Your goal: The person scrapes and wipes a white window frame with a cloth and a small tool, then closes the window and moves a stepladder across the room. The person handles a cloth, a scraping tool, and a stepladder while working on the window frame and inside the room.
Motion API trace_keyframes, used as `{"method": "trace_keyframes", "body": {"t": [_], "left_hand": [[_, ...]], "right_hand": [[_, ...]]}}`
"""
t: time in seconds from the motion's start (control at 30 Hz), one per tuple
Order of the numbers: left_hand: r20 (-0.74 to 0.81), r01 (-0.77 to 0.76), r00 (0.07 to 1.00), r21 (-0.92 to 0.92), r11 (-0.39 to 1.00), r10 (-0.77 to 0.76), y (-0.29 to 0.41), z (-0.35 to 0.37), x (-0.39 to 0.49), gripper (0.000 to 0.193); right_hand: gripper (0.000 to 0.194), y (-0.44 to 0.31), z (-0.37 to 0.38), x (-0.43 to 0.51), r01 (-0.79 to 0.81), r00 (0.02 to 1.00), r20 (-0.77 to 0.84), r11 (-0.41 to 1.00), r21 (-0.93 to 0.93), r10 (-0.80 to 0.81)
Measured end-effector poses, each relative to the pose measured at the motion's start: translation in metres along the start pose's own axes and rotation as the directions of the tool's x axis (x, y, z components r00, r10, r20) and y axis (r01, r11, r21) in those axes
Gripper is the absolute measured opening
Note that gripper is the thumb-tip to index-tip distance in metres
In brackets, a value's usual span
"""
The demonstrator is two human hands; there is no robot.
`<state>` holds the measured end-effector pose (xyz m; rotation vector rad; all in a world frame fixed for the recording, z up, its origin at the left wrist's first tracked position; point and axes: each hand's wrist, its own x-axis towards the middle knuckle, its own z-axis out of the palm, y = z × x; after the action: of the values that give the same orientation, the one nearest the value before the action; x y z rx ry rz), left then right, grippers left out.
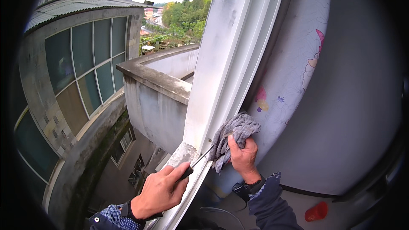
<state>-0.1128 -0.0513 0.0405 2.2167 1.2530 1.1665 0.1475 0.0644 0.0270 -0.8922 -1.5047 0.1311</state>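
My left hand grips the black handle of a screwdriver-like tool. Its thin metal shaft points up and right across the lower corner of a white window frame, and the tip is hidden at the grey cloth. Bunched in my right hand is that grey cloth, thumb on top, resting against the inner side of the frame. A small screw or hole shows in the frame just left of the cloth. Whitish, worn plaster covers the sill corner outside.
Outside the opening is a drop beside a concrete parapet and a building with large window panes. Indoors, a padded white panel with cartoon prints leans close to the frame. A red cup-like container and a cable lie below.
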Motion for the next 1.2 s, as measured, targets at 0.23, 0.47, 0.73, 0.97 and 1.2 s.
{"method": "trace_keyframes", "body": {"t": [0.23,0.47,0.73,0.97,1.2], "left_hand": [[-0.091,-0.046,0.995,-0.026,0.999,0.043,-0.001,0.021,0.018,0.045],[-0.140,-0.068,0.988,0.024,0.997,0.071,-0.019,0.069,0.039,0.049],[-0.111,-0.090,0.990,-0.020,0.996,0.087,-0.053,0.129,0.057,0.059],[-0.309,-0.178,0.936,-0.008,0.984,0.167,-0.038,0.126,0.093,0.052],[-0.390,-0.275,0.878,0.063,0.960,0.277,0.018,0.065,0.157,0.052]], "right_hand": [[0.011,-0.010,-0.013,0.002,-0.035,0.997,0.077,0.998,0.060,0.031],[0.008,-0.004,-0.008,0.004,0.073,0.995,0.079,0.994,-0.086,-0.066],[0.014,0.012,-0.014,0.008,0.306,0.937,0.217,0.944,-0.122,-0.275],[0.027,-0.003,-0.011,0.030,0.448,0.888,0.163,0.889,-0.099,-0.430],[0.032,-0.027,-0.022,0.081,0.416,0.889,0.236,0.907,-0.062,-0.392]]}}
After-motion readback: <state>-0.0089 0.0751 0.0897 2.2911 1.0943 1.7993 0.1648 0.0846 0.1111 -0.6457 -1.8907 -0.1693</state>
